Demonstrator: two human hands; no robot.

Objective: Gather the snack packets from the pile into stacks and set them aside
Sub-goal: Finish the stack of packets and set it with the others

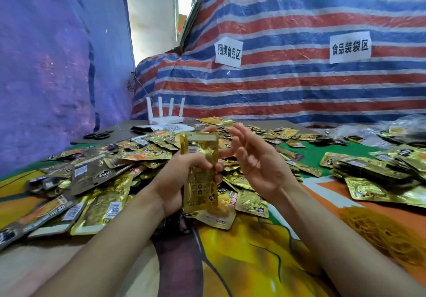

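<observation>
Packets (pixel 200 172) of shiny gold foil, long and narrow, stand on end as a thin stack at the middle of the view. The face toward the camera carries small print, a pale strip near the top and a dark logo low down.

The left hand (pixel 178 179) grips this stack from its nine o'clock side, fingers curled round its middle, the forearm coming up from seven o'clock. The right hand (pixel 257 163) hovers just beside the stack at three o'clock and holds nothing. Its palm is turned toward the foil, its fingers are spread and loosely bent, and its forearm runs in from five o'clock.

Beneath and behind the hands, the loose pile (pixel 129 158) of gold and dark-brown packets spreads over the printed tablecloth (pixel 249 262) from eight o'clock round to one o'clock. At three o'clock, well apart from the hands, heaps (pixel 373 170) of the same packets lie on the cloth. A white router (pixel 164 116) with four aerials stands at eleven o'clock, black scissors (pixel 98 135) at ten.

The front packet and the fingers hide how many packets the stack holds, and its print is too blurred to read. Whether the right thumb touches the stack's edge cannot be told. The frame cuts off the pile at nine o'clock and the heaps at three.
</observation>
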